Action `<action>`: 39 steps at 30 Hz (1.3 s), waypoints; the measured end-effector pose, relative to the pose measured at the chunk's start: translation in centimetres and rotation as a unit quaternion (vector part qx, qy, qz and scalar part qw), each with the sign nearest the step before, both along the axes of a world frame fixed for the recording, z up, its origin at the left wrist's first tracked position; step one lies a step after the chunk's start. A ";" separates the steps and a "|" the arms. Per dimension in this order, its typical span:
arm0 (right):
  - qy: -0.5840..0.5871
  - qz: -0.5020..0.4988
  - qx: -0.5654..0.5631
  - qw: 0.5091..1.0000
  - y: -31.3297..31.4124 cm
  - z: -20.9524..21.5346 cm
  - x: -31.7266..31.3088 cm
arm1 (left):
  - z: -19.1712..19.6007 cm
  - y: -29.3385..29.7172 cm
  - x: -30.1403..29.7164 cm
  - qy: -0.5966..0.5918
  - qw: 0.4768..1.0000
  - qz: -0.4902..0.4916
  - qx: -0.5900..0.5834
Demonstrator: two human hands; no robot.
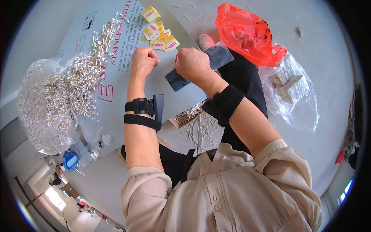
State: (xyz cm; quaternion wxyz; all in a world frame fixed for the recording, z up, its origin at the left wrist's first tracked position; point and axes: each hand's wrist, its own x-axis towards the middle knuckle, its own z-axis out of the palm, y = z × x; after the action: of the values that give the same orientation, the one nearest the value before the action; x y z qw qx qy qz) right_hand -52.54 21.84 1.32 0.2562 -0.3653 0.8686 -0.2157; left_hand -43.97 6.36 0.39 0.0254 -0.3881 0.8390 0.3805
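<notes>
My left hand point(144, 62) is closed in a loose pinch above the metal-sheet tabletop point(116, 79); whatever its fingers hold, if anything, is hidden. To its right, my right hand point(193, 64) is curled shut with the knuckles up, and its fingertips are out of sight. A dark bluish translucent film strip point(177, 80) passes under that hand and sticks out on both sides, past the table edge. Just beyond both hands lie several small yellow-and-white packets point(159, 38), with one yellow box point(150, 14) farther off. A large heap of cotton swabs point(79, 83) spreads left of my left hand.
A clear plastic bag point(33, 102) surrounds part of the swab heap. Near the table's lower left corner is a blue-topped container point(70, 160). Below the edge, a carton point(189, 116) holds swabs. On the right are a red bag point(232, 21) with small boxes and a clear bag point(305, 104) with white packs.
</notes>
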 end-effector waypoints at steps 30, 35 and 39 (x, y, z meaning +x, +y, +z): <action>0.012 -0.002 -0.012 1.000 0.1 -0.2 0.1 | -0.3 4.5 1.0 0.061 0.988 0.038 -0.134; 0.011 -0.012 -0.020 1.000 0.0 -0.5 0.2 | -0.8 5.0 0.7 0.040 0.979 0.046 -0.195; 0.011 -0.011 -0.019 1.000 0.2 -0.5 0.1 | -0.8 5.2 0.1 -0.017 0.970 0.025 -0.242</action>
State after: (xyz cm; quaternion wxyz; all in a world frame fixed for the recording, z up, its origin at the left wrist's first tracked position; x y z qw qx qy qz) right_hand -52.48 22.04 0.78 0.2373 -0.3626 0.8710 -0.2314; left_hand -43.83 11.60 -0.43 -0.0650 -0.4098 0.8957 0.1598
